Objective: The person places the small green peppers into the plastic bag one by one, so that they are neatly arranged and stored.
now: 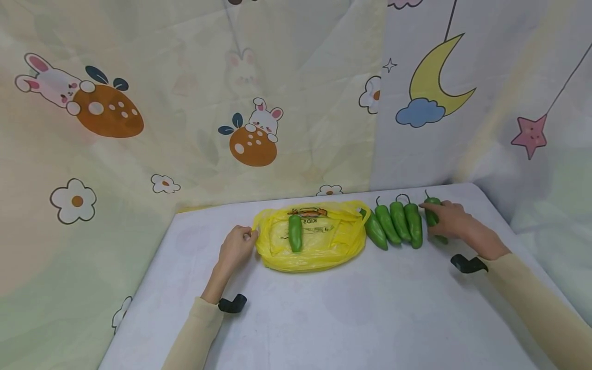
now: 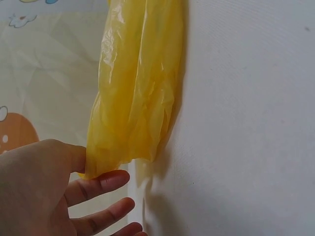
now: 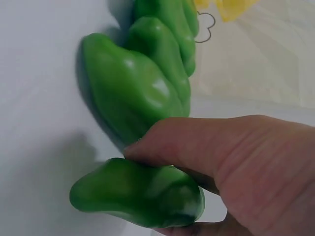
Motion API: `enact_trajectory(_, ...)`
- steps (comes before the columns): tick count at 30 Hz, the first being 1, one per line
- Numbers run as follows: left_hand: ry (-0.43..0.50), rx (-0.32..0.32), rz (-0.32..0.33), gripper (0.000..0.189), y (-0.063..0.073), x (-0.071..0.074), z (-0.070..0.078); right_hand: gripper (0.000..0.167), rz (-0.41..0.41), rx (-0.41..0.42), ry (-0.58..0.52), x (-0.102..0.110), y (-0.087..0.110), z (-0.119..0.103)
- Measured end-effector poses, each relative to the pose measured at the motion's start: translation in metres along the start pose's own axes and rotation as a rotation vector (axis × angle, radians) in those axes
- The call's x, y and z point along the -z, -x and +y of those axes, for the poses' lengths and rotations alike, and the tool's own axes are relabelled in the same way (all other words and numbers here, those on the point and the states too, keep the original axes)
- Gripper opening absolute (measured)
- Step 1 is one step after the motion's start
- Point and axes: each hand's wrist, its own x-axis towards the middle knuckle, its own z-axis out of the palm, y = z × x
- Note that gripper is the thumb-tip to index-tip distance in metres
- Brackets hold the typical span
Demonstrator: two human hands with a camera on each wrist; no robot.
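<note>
A yellow plastic bag (image 1: 333, 252) lies flat on the table with one green chili pepper (image 1: 295, 234) on top of it. At the bag's left end my left hand (image 1: 237, 249) pinches the edge between thumb and index finger; the other fingers spread free in the left wrist view. To the bag's right, several green peppers (image 1: 399, 221) lie side by side, the leftmost overlapping the bag's handle. My right hand (image 1: 455, 222) grips another green pepper (image 3: 138, 191) between thumb and fingers, just right of that row. Part of this pepper is hidden behind the hand in the head view.
A white-covered table (image 1: 351, 318) holds everything, its back edge right behind the bag and peppers. Behind it hangs a cloth (image 1: 314, 149) printed with rabbits, flowers and a moon. Each wrist wears a black strap mount (image 1: 233, 303).
</note>
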Motion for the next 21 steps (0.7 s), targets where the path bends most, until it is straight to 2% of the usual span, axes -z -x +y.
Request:
enact_trajectory(11, 0.002, -0.007, 0.001, 0.031, 0.001, -0.001, -0.001, 0.074, 0.047, 0.053, 0.006, 0.012, 0.004, -0.011)
enact_trajectory(21, 0.000, -0.003, -0.006, 0.032, 0.001, 0.000, 0.000, 0.072, 0.082, 0.111, -0.023, 0.027, 0.014, -0.043)
